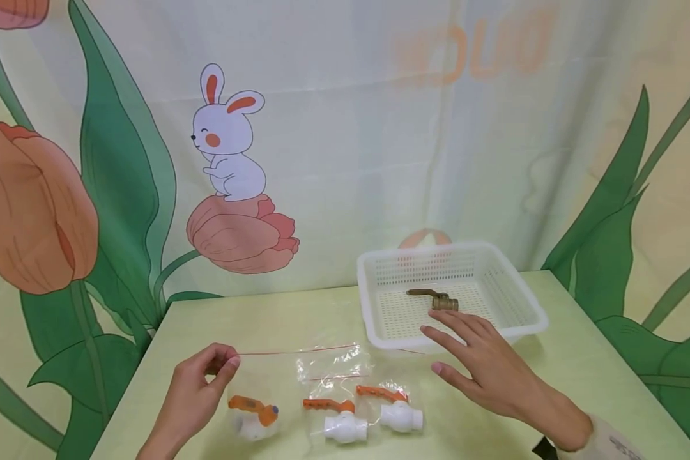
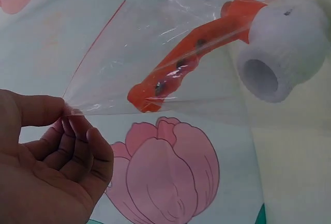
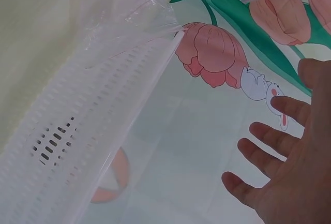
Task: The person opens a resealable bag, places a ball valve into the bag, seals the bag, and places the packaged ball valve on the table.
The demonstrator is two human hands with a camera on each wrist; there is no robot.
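My left hand (image 1: pixel 198 390) pinches the top corner of a clear zip bag (image 2: pixel 103 84) between thumb and forefinger. A white plastic ball valve (image 1: pixel 255 427) with an orange lever hangs inside that bag. To its right lie two more white valves, a nearer one (image 1: pixel 345 427) and another (image 1: pixel 401 416), both with orange levers and in clear plastic. My right hand (image 1: pixel 489 367) is spread with nothing in it, in front of the white basket (image 1: pixel 535 316). Inside the basket is a brass-coloured valve (image 1: pixel 445 303) with a brown lever.
A pale green cloth covers the table (image 1: pixel 253 319). Behind it hangs a curtain (image 1: pixel 333 160) printed with tulips and a rabbit. The basket stands at the back right of the table, close to the curtain.
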